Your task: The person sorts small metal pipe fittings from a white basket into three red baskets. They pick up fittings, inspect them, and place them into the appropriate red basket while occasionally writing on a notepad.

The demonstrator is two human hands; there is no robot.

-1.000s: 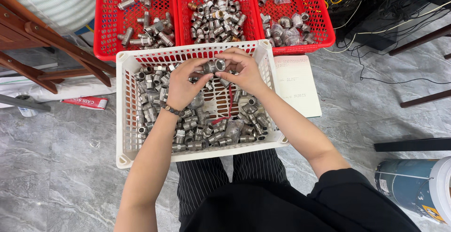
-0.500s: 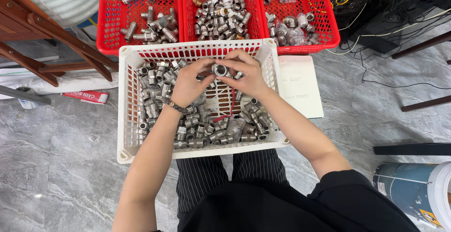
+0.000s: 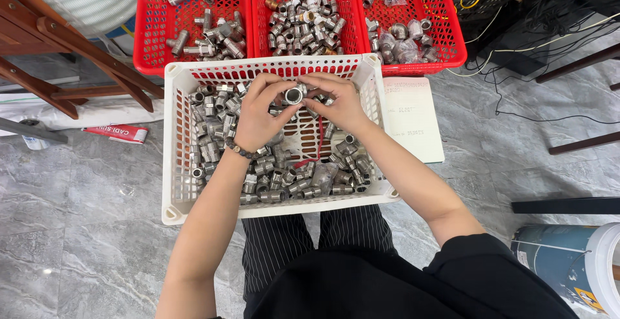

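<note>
The left hand [image 3: 258, 115] and right hand [image 3: 336, 102] covered most of the metal fitting [image 3: 294, 95] between them, hiding its body. The three red baskets [image 3: 248, 35] ran off the top edge, and the paint bucket [image 3: 568, 264] off the right.

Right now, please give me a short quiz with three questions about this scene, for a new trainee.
1. True or false: both hands hold one metal fitting over the white basket.
2. How many red baskets stand behind the white basket? A) two B) three C) five
3. What is on the left wrist?

Key:
1. True: the left hand and the right hand meet on it.
2. B: the left red basket, the middle red basket and the right red basket.
3. A dark bead bracelet.
</note>
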